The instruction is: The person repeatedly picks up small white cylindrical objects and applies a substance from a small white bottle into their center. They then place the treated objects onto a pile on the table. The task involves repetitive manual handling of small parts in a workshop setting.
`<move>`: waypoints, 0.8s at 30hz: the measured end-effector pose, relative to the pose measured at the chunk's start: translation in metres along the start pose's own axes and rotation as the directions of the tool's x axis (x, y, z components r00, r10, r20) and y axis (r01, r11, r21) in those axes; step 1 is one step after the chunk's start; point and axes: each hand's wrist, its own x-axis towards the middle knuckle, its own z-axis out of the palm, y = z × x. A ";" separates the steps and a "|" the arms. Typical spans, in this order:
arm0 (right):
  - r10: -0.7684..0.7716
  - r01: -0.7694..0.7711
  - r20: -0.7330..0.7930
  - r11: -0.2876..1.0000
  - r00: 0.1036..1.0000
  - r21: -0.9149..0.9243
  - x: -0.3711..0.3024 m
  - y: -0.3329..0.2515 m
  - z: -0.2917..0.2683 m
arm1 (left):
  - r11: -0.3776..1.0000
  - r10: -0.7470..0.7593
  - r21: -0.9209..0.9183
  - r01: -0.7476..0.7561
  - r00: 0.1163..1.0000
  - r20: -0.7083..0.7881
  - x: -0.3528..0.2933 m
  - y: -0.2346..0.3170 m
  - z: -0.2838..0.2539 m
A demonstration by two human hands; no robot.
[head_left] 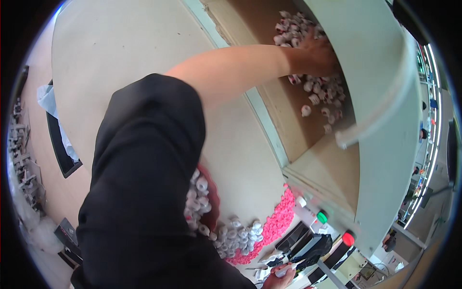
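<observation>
My left arm, in a black sleeve pushed up to the elbow, reaches across to the upper right. My left hand (pixel 317 55) is down among small white, ring-like plastic parts (pixel 332 91), some with red marks, in a brown-floored bin (pixel 308 137). The fingers are dark, blurred and partly sunk among the parts, so their grip is unclear. Below the elbow, partly behind my sleeve, a red scalloped bowl (pixel 211 192) holds similar white parts (pixel 198 202). Next to it lie a heap of translucent whitish caps (pixel 238 238) and a band of small pink pieces (pixel 274 224). My right hand does not show.
A pale curved panel (pixel 385 86) rises right of the bin. Green (pixel 322 217) and red (pixel 348 238) buttons sit below the bin. At the lower edge a small hand (pixel 284 277), apparently a co-worker's, holds something white. A black tray (pixel 65 149) stands left of the pale tabletop (pixel 120 43).
</observation>
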 end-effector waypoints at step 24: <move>-0.220 0.208 0.011 0.935 0.975 0.289 -0.014 0.060 -0.064 | 0.958 0.277 0.091 -0.271 0.959 -0.063 -0.081 0.117 0.028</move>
